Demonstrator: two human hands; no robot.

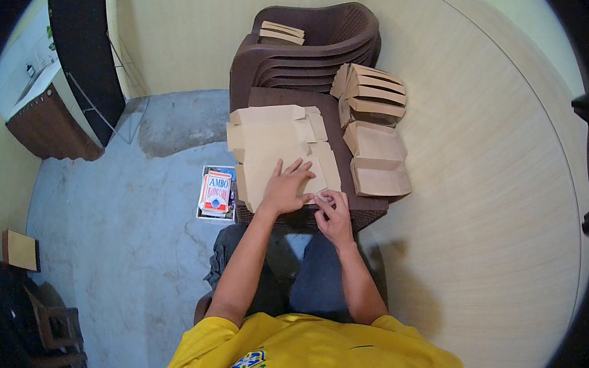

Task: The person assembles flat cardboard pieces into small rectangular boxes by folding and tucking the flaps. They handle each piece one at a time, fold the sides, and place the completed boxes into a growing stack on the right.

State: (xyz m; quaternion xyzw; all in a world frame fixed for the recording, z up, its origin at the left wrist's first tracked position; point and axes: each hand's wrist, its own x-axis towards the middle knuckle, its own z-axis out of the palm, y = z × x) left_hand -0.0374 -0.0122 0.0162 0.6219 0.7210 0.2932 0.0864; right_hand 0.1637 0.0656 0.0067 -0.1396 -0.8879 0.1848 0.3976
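A flattened brown cardboard box blank (265, 138) with cut flaps along its sides lies on the seat of a dark brown stacked chair (370, 213). My left hand (286, 190) rests on the near part of the cardboard, its fingers spread. At the near edge, my right hand (333, 217) has its fingertips pinched on a small flap of the blank, close beside my left thumb. Part of that flap is hidden by the fingers.
To the right stand folded open cardboard boxes (378, 155) and a stack of folded cardboard pieces (373, 91). More strips (282, 33) lie on the chair stack behind. On the floor at left sits a white box (201, 210) with packets in it. A wall rises at right.
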